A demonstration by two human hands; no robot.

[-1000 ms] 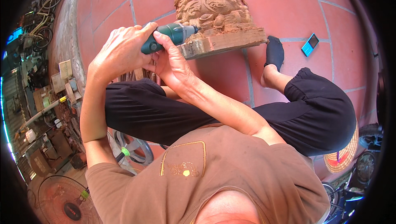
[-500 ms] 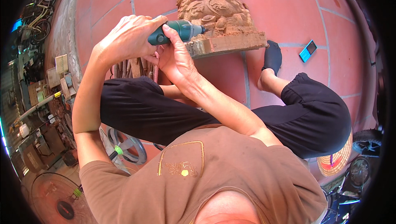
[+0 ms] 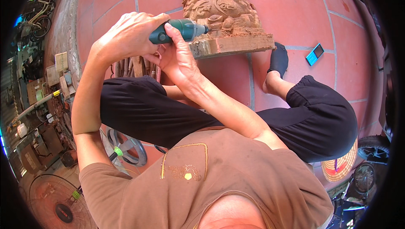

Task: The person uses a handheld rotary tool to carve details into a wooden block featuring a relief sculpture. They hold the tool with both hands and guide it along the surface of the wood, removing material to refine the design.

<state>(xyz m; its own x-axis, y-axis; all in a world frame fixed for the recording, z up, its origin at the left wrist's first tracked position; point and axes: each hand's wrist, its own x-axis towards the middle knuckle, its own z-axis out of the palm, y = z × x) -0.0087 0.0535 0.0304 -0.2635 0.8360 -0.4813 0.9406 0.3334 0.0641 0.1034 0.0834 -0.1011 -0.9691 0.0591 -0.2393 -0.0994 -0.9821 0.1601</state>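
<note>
Beside the left part of the base of the carved wooden statue (image 3: 222,10), a green power tool (image 3: 182,27) is held with its tip toward the carving; whether they touch, I cannot tell. Fingers of the left hand (image 3: 126,35) grasp its rear end, while the right hand (image 3: 182,60) grips it from below, thumb pressed on its side. Right of the statue, a blue phone (image 3: 314,55) lies on the tiled floor (image 3: 295,22).

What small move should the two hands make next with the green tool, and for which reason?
Probably ease the green tool slightly along the carved figure, just above its base. The left hand grips the tool's rear, the right hand steadies it, and its tip points at rough carving there. Contact is unclear.
</note>
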